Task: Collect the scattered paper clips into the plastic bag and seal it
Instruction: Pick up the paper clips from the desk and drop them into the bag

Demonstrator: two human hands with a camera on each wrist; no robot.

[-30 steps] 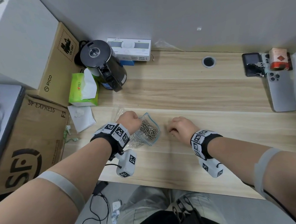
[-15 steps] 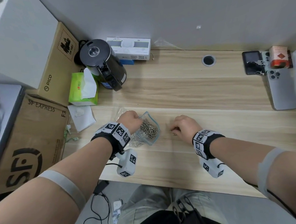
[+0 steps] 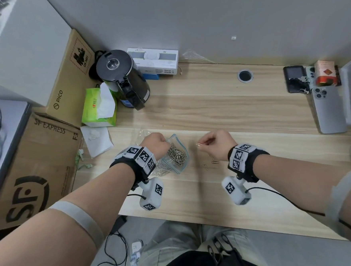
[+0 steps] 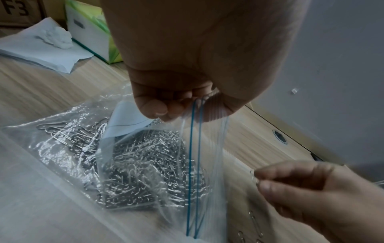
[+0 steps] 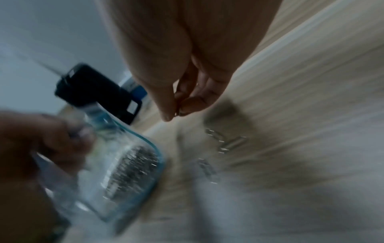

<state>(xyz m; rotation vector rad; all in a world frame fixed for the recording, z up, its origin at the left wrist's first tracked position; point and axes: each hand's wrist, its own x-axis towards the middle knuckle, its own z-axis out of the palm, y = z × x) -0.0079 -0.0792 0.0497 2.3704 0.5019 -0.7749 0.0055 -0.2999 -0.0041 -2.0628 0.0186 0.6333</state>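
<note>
A clear plastic bag [image 3: 177, 153] with a blue zip strip lies on the wooden desk [image 3: 210, 109], its mouth facing right and a heap of silver paper clips [image 4: 141, 166] inside. My left hand [image 3: 155, 145] pinches the bag's top edge [image 4: 194, 108] and holds the mouth up. My right hand [image 3: 214, 143] is raised just right of the bag and pinches a paper clip [image 3: 198, 144] between thumb and fingers [image 5: 176, 111]. A few loose paper clips [image 3: 211, 163] lie on the desk below the right hand [image 5: 226, 143]. The right wrist view is blurred.
A black kettle [image 3: 123, 78], a green tissue box [image 3: 98, 108] and a white box [image 3: 154, 60] stand at the back left. Phones [image 3: 327, 109] and a red box [image 3: 326, 74] lie at the right. Cardboard boxes [image 3: 33, 163] flank the left edge.
My right hand has lifted off the desk with a clip pinched and moved slightly toward the bag. The left hand keeps its hold on the bag.
</note>
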